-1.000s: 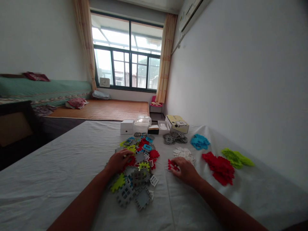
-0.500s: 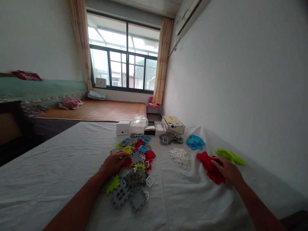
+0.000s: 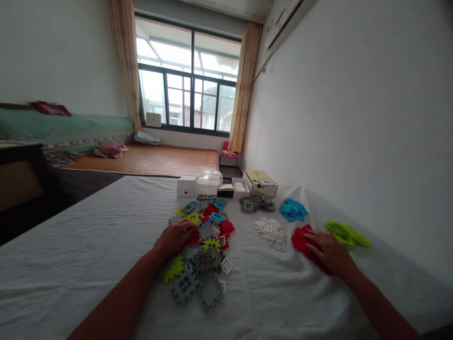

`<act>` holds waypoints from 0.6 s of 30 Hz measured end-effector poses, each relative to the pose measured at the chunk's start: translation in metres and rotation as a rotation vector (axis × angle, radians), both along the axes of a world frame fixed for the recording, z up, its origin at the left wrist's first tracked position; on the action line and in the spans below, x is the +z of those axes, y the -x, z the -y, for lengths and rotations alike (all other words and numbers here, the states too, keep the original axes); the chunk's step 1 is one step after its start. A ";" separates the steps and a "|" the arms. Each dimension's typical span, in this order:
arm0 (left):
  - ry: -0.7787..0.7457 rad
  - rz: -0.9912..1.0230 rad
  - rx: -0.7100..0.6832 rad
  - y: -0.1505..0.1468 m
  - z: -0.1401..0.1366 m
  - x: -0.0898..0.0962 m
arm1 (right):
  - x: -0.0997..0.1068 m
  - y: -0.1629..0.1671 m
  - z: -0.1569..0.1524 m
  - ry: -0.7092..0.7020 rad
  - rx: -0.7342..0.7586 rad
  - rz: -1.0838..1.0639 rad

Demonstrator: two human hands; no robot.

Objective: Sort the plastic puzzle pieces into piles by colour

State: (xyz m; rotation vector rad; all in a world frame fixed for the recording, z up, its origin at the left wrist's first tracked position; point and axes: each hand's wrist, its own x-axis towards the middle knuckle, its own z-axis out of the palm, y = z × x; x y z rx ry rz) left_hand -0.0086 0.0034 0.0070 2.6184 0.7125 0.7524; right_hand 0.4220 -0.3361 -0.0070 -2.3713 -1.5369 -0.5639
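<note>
"Toward the table's (image 3: pixel 106 222) right edge, how's the right hand (image 3: pixel 331 250)?"
"Spread loosely over the red pieces (image 3: pixel 300 238)."
"And the left hand (image 3: pixel 174 238)?"
"On the mixed pile (image 3: pixel 207 260), nearer the middle; I can't tell whether it's pinching anything."

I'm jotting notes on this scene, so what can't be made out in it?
In the head view:
Whether the left hand grips a piece: the hand itself hides that.
Part of the red pile: covered by the right hand.
Lower pieces in the mixed pile: hidden under upper ones.
Part of the air conditioner: cut off by the top edge.
Lettering on the yellow box: too small to read.
</note>
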 end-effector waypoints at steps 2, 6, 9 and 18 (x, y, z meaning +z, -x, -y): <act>0.009 -0.002 -0.005 0.000 0.001 0.000 | -0.004 0.001 -0.001 0.002 -0.016 -0.018; -0.007 -0.013 0.001 0.000 0.002 0.001 | 0.000 0.010 -0.010 -0.070 0.000 -0.040; -0.031 -0.013 -0.003 -0.001 0.002 0.001 | 0.015 0.044 -0.037 -0.086 0.135 -0.089; -0.014 -0.017 -0.003 0.002 0.006 0.003 | 0.034 0.170 -0.165 0.121 0.611 -0.288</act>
